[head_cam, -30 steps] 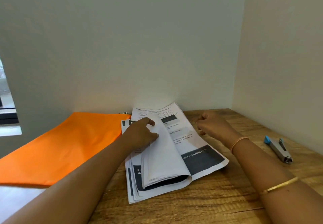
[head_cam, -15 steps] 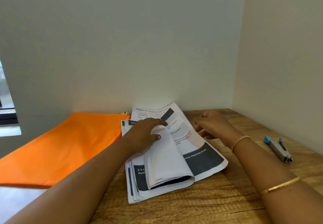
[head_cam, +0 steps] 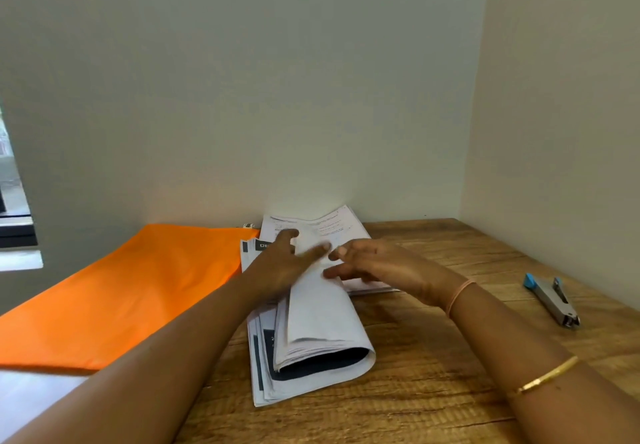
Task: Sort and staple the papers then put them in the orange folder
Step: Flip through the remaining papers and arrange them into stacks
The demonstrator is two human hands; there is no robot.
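Position of the task items: the papers point(head_cam: 322, 325) lie as a stack at the middle of the table point(head_cam: 433, 391). A thick bundle of upper sheets is curled over towards the left, its rounded fold facing near-right. A flat set of sheets point(head_cam: 332, 225) lies just behind, touching the back wall point(head_cam: 311, 97). The orange folder point(head_cam: 121, 291) lies flat to the left, its right edge meeting the stack. The stapler point(head_cam: 550, 299) lies well apart on the right.

Hands: my left hand point(head_cam: 282, 267) rests on the turned-over bundle, fingers spread wide and fairly straight. I judge this holds the curl down so the sheets cannot spring back while I sort. My right hand point(head_cam: 381, 267) reaches in from the right, fingers extended and loosely apart, tips close to my left thumb at the bundle's far edge. Motion blur prevents me from confirming whether any sheet sits between my right thumb and fingers.

Stage: sorting, in my judgement. The stapler is untouched and the folder is closed.

Edges and room: the back wall and the right wall point(head_cam: 571, 131) close off the far corner. Bare wood lies near and right of the stack, offering room to lay sheets out. The stack's near-left edges are fanned and uneven and will need squaring before stapling.
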